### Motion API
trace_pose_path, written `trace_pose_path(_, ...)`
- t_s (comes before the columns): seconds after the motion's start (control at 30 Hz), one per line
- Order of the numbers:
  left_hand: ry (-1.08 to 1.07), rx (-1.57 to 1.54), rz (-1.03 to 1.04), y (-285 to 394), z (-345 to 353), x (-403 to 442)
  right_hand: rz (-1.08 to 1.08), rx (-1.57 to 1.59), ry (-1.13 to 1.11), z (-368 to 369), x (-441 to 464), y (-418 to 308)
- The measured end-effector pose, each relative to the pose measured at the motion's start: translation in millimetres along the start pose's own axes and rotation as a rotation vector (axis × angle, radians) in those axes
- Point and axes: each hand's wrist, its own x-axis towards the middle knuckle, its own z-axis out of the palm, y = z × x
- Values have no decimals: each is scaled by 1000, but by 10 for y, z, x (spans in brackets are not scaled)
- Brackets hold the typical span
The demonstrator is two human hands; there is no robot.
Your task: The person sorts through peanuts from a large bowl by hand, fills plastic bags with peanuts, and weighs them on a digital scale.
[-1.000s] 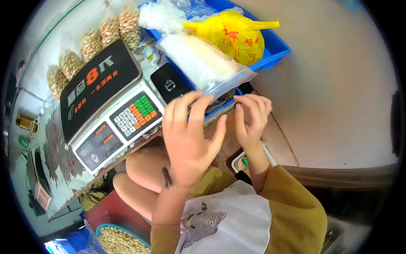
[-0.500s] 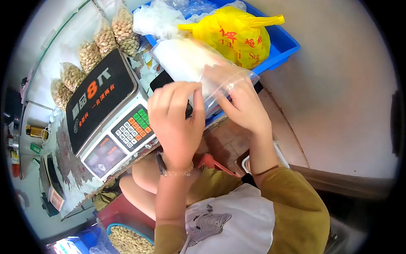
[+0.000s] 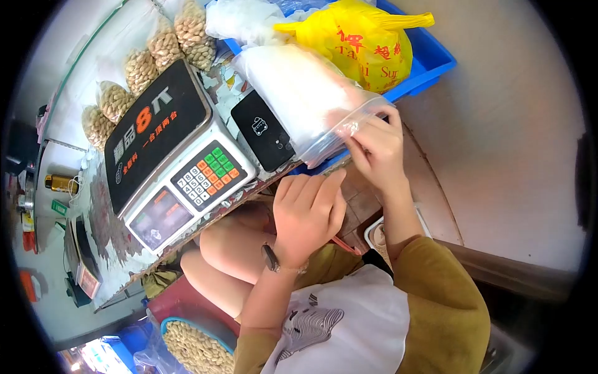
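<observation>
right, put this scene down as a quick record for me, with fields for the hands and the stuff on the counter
left hand: raised in front of the counter's edge, fingers curled, nothing seen in it
right hand: fingers touching the end of a clear plastic bag with whitish contents
scale: on the worn counter, keypad side toward the person
phone: black, between scale and clear bag
tray: blue, holding a yellow bag
bags of nuts: in a row behind the scale
bowl: blue rim, filled with nuts, below counter level
</observation>
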Motion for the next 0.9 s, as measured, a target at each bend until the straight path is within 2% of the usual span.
trace_pose_path(0.13, -94, 96, -28, -19, 93, 74, -92, -73, 60, -155, 27, -62)
trace_pose_path(0.17, -155, 32, -139, 22, 74, 94, -109, -94, 91, -203, 28, -132)
trace_pose_path(0.23, -114, 61, -121, -84, 174, 41, -155, -99, 163, -262, 10, -313)
trace_pose_path(0.33, -148, 13, -175, -119, 157, 60, -208, -105, 158, -281, -251, -632)
trace_pose_path(0.47, -210, -27, -195, -163, 217, -22, -326, 181, 232, -234, -721, -938)
trace_pose_path(0.53, -243, -104, -131, -223, 155, -64, -455, 388, 368, -154, -887, -1095)
trace_pose_path(0.6, -232, -380, -202, -53, -59, -93, -499, 538, 323, -201, -971, -1329)
trace_pose_path(0.67, -264, -998, -470, -40, 20, -521, -477, 717, 251, -122, -1022, -1517)
trace_pose_path(0.7, -255, -1184, -559, -13, 19, -752, -428, 815, 191, -51, -1066, -1615)
trace_pose_path(0.77, -405, -1487, -826, -38, -144, -1139, -416, 972, 62, 73, -1057, -1727)
trace_pose_path(0.8, -462, -1611, -985, -50, -224, -1334, -389, 1082, 120, 183, -1118, -1835)
trace_pose_path(0.87, -171, -1804, -1141, 40, -506, -1770, -314, 1298, 229, 433, -1314, -2098)
trace_pose_path(0.9, 149, -1973, -1246, 120, -659, -2079, -330, 1304, 50, 370, -1303, -2088)
